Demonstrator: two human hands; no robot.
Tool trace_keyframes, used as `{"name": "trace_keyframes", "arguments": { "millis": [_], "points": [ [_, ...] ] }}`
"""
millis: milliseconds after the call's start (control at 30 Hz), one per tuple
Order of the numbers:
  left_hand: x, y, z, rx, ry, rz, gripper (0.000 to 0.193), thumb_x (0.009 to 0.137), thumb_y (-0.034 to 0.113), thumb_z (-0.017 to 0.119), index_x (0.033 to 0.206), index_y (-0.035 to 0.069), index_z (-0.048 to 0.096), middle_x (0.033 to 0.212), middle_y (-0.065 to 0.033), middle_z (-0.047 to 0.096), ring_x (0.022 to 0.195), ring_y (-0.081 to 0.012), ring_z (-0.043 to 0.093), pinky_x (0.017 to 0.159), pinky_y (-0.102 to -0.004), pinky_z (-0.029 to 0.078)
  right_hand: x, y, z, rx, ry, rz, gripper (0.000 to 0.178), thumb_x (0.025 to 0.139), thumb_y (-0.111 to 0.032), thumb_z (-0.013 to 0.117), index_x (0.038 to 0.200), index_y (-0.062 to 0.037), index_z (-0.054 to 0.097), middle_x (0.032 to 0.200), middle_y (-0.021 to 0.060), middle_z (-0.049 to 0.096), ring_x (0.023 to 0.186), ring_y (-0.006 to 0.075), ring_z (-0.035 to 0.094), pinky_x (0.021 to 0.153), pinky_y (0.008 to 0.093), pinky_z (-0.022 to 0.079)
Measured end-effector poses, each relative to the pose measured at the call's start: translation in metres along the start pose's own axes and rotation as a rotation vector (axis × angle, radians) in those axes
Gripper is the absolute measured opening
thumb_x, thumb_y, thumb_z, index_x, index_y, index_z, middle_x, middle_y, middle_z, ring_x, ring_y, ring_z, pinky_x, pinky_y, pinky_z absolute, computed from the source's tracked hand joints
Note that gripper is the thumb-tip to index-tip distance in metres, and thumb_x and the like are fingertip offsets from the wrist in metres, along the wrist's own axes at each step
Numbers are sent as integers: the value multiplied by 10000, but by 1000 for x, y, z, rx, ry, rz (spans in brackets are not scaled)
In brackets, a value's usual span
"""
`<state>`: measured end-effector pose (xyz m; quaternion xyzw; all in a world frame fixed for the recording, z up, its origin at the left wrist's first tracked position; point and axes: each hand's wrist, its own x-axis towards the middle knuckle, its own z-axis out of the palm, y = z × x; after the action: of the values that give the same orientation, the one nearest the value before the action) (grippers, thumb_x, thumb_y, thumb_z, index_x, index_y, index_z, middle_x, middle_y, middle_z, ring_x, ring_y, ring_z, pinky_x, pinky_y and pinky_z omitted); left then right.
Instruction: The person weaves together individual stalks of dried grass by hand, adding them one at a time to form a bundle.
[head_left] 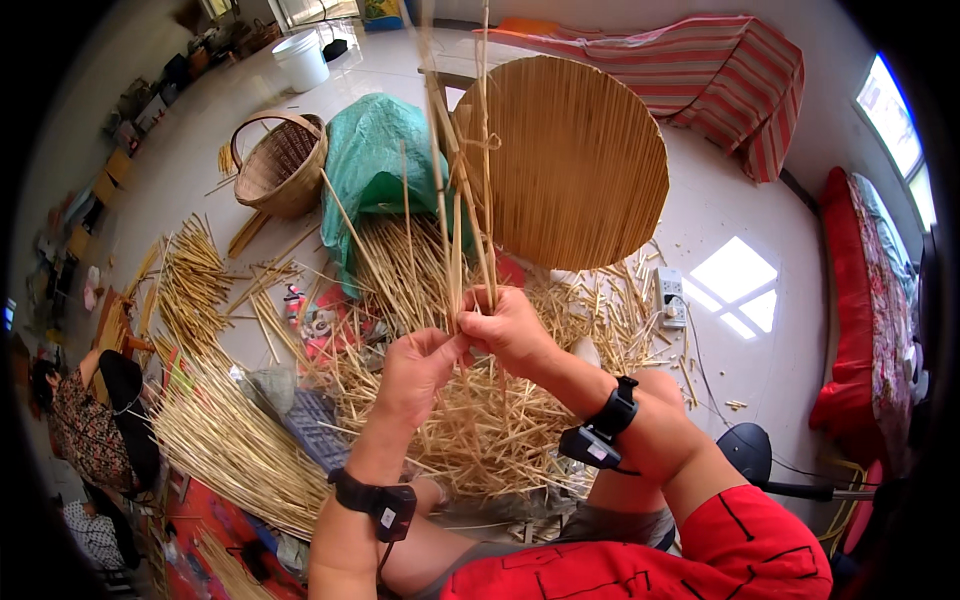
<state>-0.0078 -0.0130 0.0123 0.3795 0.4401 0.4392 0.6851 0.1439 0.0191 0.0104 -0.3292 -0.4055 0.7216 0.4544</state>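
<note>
My right hand (510, 328) is closed around several long dry stalks (473, 190) that stand upright and reach past the top of the picture. Close beside it, my left hand (420, 372) pinches at the lower part of these stalks; the two hands nearly touch. Below them lies a heap of cut straw pieces (470, 430). Behind the stalks, a green plastic sack (375, 140) covers part of a bundle of thin stalks (400, 265). A large round panel of stalks laid side by side (580, 160) stands to the right of the sack.
At the left lie a long stalk bundle (235, 445) and a shorter pile (192, 280). A wicker basket (285, 165) and white bucket (301, 62) stand farther back. A power strip (671, 297) with its cord lies at the right. Another person (90, 425) sits at far left.
</note>
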Motion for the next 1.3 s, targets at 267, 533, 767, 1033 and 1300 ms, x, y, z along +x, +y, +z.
{"name": "trace_keyframes", "arguments": {
  "millis": [267,533,767,1033,1300],
  "points": [
    [-7,2,23,69,-24,-36,111,873,135,614,909,32,636,664,36,555,436,11,342,378,-155,218,-21,-27,-17,-383,-1,-164,177,699,-158,594,741,13,572,639,59,586,593,92,539,502,257,422],
    [-30,34,26,-105,-326,53,142,901,106,554,896,-15,629,684,-5,559,470,-29,389,413,-177,269,-45,-71,9,-456,106,-209,178,732,-161,584,755,13,558,603,35,525,542,108,493,460,273,378],
    [-121,80,49,-234,-365,454,220,920,137,518,1109,24,506,705,36,481,530,-15,386,466,-153,311,-116,-56,18,-360,5,-124,146,747,-94,615,851,4,583,618,-27,464,491,37,380,448,174,274],
    [-229,39,4,-451,-14,726,184,998,195,356,1067,41,429,638,12,432,569,-71,447,503,-191,359,-162,-5,68,-545,74,-131,227,908,-209,574,861,10,615,486,-67,411,403,6,280,402,156,189],
    [-293,21,-42,-767,313,916,247,971,227,431,1188,128,366,853,-36,567,538,-55,487,399,-173,364,-150,30,84,-773,-96,33,220,911,-160,564,746,-21,608,472,-52,411,361,13,304,350,185,187]
  ]
}}
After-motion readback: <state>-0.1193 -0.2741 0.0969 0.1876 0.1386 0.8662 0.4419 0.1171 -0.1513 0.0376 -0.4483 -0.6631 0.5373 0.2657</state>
